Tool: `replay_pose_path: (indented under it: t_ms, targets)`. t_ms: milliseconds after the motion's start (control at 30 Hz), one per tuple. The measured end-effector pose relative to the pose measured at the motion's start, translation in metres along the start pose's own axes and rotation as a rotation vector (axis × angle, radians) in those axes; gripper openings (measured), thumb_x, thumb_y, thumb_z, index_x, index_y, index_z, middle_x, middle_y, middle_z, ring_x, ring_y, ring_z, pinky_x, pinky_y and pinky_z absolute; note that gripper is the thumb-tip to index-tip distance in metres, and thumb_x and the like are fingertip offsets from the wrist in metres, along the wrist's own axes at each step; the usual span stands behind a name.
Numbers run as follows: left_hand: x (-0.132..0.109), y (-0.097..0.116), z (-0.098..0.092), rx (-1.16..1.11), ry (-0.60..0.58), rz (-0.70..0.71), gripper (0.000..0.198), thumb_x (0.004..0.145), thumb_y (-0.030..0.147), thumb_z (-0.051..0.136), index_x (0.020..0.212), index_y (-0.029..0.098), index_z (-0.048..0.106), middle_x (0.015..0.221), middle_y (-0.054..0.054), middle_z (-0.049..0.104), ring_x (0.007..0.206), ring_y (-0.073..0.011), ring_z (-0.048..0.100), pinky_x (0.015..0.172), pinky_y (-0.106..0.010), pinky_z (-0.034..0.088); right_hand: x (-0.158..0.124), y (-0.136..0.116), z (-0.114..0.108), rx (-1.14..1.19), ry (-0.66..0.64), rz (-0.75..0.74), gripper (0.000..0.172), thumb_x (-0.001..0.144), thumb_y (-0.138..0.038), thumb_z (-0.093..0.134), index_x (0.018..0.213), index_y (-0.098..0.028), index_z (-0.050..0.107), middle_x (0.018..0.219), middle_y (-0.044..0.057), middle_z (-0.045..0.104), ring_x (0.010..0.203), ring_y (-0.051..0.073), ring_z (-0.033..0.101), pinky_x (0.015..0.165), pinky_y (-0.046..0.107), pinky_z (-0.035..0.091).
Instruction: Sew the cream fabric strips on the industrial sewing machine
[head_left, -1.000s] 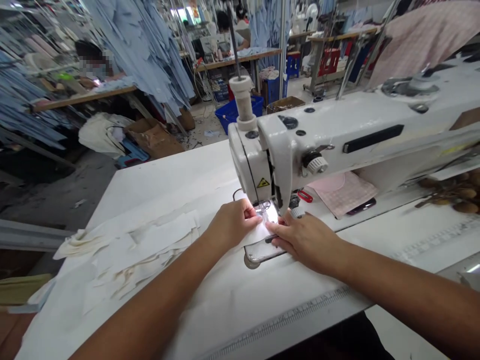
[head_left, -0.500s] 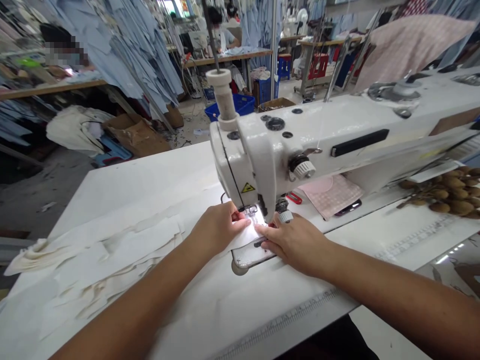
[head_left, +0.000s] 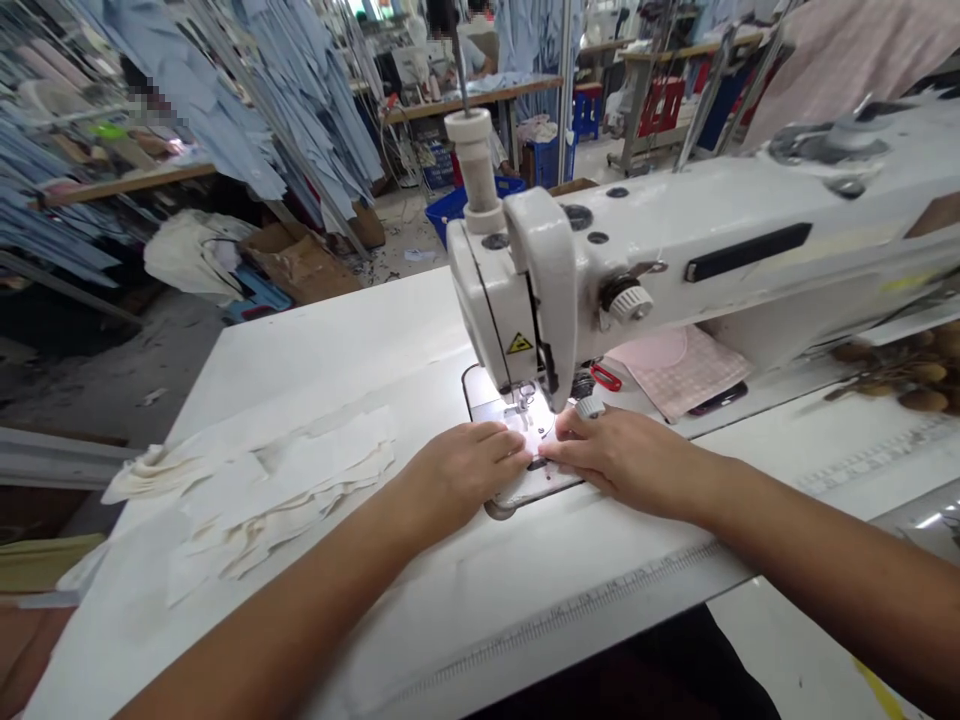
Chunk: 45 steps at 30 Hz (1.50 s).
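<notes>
Neither hand closes on anything: the left hand [head_left: 461, 465] and the right hand [head_left: 630, 450] lie palm down, fingers flat, pressing a small white fabric piece [head_left: 537, 432] onto the needle plate [head_left: 487, 395] of a white industrial sewing machine [head_left: 675, 225]. Their fingertips nearly meet just in front of the presser foot [head_left: 523, 398], and the forearms angle in toward each other from the near corners. The fabric's edges are lost under the fingers, and the machine head and glare make it impossible to tell whether the needle is in the cloth.

On the left of the white table [head_left: 322, 365] lies a loose pile of cream fabric scraps [head_left: 285, 480]. To the right, behind the machine, sit a pink checked cloth [head_left: 679, 370], a dark phone [head_left: 718, 399] and a red clip [head_left: 604, 376]. A heap of brown round objects [head_left: 907, 372] is cut off by the right edge. On the far floor, only the rim of a blue plastic crate [head_left: 454, 212] shows, its contents hidden, beside a cardboard box [head_left: 574, 186].
</notes>
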<state>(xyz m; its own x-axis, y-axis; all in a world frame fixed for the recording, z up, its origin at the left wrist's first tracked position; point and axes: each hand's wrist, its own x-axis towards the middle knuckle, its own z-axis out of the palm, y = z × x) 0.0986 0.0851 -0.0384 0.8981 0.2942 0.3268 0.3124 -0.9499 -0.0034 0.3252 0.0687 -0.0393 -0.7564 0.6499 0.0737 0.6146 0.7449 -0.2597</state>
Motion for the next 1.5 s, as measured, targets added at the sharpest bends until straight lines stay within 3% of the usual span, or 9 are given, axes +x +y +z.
replay_pose_path:
  t_ms: [300, 533, 767, 1033, 1267, 1400, 1500]
  targets:
    - [-0.002, -0.002, 0.002, 0.013, 0.028, 0.006, 0.021, 0.090, 0.006, 0.038, 0.103, 0.010, 0.054, 0.093, -0.008, 0.066, 0.089, -0.0172, 0.061, 0.075, -0.029, 0.054, 0.003, 0.003, 0.004, -0.108, 0.018, -0.032, 0.023, 0.089, -0.018, 0.051, 0.106, -0.021, 0.066, 0.097, 0.007, 0.064, 0.072, 0.014, 0.052, 0.055, 0.024, 0.033]
    - [-0.001, -0.014, 0.001, 0.045, 0.120, -0.015, 0.028, 0.091, 0.005, 0.031, 0.102, 0.015, 0.053, 0.093, -0.005, 0.068, 0.086, -0.0141, 0.062, 0.072, -0.026, 0.053, 0.009, 0.005, 0.006, -0.147, 0.084, 0.082, 0.020, 0.088, -0.024, 0.053, 0.103, -0.026, 0.067, 0.075, 0.005, 0.062, 0.073, 0.016, 0.053, 0.053, 0.023, 0.031]
    - [-0.003, -0.027, 0.007, 0.055, 0.007, -0.106, 0.028, 0.095, 0.014, 0.031, 0.102, 0.018, 0.057, 0.094, -0.004, 0.067, 0.085, -0.0147, 0.062, 0.071, -0.027, 0.053, 0.012, 0.004, 0.011, -0.305, 0.167, 0.072, 0.018, 0.084, -0.022, 0.059, 0.097, -0.025, 0.071, 0.076, 0.006, 0.064, 0.075, 0.018, 0.053, 0.052, 0.022, 0.034]
    - [-0.004, -0.034, 0.012, 0.086, 0.057, -0.152, 0.027, 0.093, 0.012, 0.031, 0.096, 0.019, 0.058, 0.080, -0.003, 0.064, 0.077, -0.0146, 0.060, 0.064, -0.026, 0.050, 0.014, 0.004, 0.011, -0.221, 0.150, 0.144, 0.023, 0.090, -0.031, 0.051, 0.087, -0.025, 0.073, 0.081, 0.007, 0.064, 0.081, 0.018, 0.055, 0.060, 0.025, 0.044]
    - [-0.003, -0.031, 0.010, 0.103, 0.010, -0.160, 0.020, 0.088, 0.009, 0.041, 0.093, 0.019, 0.058, 0.080, -0.002, 0.063, 0.075, -0.0152, 0.058, 0.066, -0.027, 0.048, 0.012, 0.006, 0.010, -0.039, 0.127, 0.193, 0.028, 0.091, -0.030, 0.048, 0.084, -0.020, 0.073, 0.074, 0.008, 0.063, 0.082, 0.020, 0.055, 0.059, 0.025, 0.041]
    - [0.002, -0.017, 0.004, 0.164, 0.060, -0.302, 0.016, 0.087, 0.012, 0.044, 0.078, 0.018, 0.056, 0.067, -0.002, 0.057, 0.066, -0.0156, 0.055, 0.059, -0.027, 0.046, 0.010, 0.006, 0.008, 0.050, 0.132, 0.206, 0.025, 0.092, -0.028, 0.047, 0.095, -0.020, 0.070, 0.087, 0.009, 0.065, 0.089, 0.021, 0.055, 0.062, 0.028, 0.043]
    - [0.010, -0.005, 0.002, 0.206, -0.083, -0.538, 0.022, 0.085, 0.016, 0.048, 0.063, 0.018, 0.049, 0.063, -0.003, 0.053, 0.059, -0.0167, 0.052, 0.048, -0.026, 0.041, 0.010, 0.007, 0.005, 0.092, 0.131, 0.206, 0.025, 0.092, -0.027, 0.045, 0.101, -0.019, 0.067, 0.093, 0.009, 0.065, 0.088, 0.021, 0.056, 0.066, 0.031, 0.045]
